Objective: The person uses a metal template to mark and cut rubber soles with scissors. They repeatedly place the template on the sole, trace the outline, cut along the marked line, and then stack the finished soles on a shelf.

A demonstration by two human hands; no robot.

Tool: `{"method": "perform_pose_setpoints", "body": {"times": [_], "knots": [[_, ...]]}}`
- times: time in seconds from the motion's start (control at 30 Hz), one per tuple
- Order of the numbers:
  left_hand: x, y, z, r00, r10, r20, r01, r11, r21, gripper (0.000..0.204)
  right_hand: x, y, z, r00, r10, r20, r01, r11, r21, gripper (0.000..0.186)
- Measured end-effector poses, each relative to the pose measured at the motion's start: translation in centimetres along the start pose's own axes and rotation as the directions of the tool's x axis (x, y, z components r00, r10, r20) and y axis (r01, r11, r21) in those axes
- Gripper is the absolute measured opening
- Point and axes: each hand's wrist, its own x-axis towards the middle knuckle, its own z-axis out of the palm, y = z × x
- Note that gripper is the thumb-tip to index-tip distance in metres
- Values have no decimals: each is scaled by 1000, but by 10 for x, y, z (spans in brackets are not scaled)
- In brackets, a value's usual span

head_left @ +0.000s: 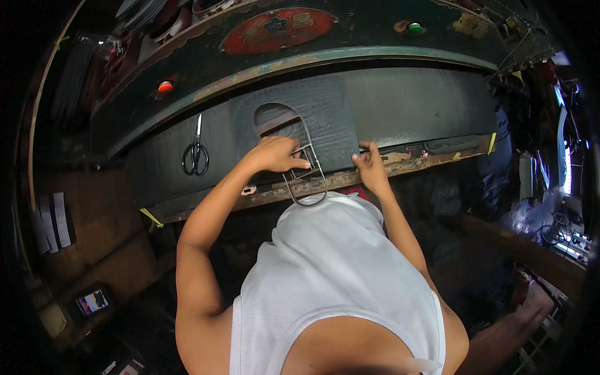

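My left hand [279, 155] is closed round the crossbars of a shoe-sole-shaped metal cutting die [309, 135], a narrow steel outline. The die is tilted over the front edge of the machine bed, its near rounded end reaching toward my shirt. Under it lies a dark grey embossed sheet [334, 115], with a rounded dark opening [269, 114] near the die's far end. At the sheet's right front corner is my right hand [371, 169], thumb and fingers closed on the edge; how much they grip is hard to see.
Black-handled scissors [195, 158] lie on the bed [412, 100] to the left. A dark green machine beam [375, 34] spans behind it, carrying a red button [165, 87] and a green button [415, 27]. A worn wooden edge [400, 167] runs along the front. A lit phone [92, 302] sits lower left.
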Motion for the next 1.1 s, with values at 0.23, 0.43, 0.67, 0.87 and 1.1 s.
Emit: {"method": "perform_pose_setpoints", "body": {"times": [0.23,0.43,0.67,0.87,1.1], "knots": [[-2,-15,-24,830,-396,-394,221,880,-421,67,-45,-4,-19,988,156,-5,-156,981,-119,39],[49,-5,-17,640,-538,-549,274,827,-490,72,-24,-39,-46,998,-36,48,57,805,-591,35],[89,8,11,723,-474,-502,328,876,-354,65,63,-49,-29,913,-408,-8,388,874,-292,64],[33,-3,5,490,-283,-824,92,957,-274,39,80,-45,-15,910,-411,44,356,727,-588,76],[-31,-84,11,749,-223,-624,110,970,-215,90,83,-43,-13,914,-403,37,340,715,-611,75]]}}
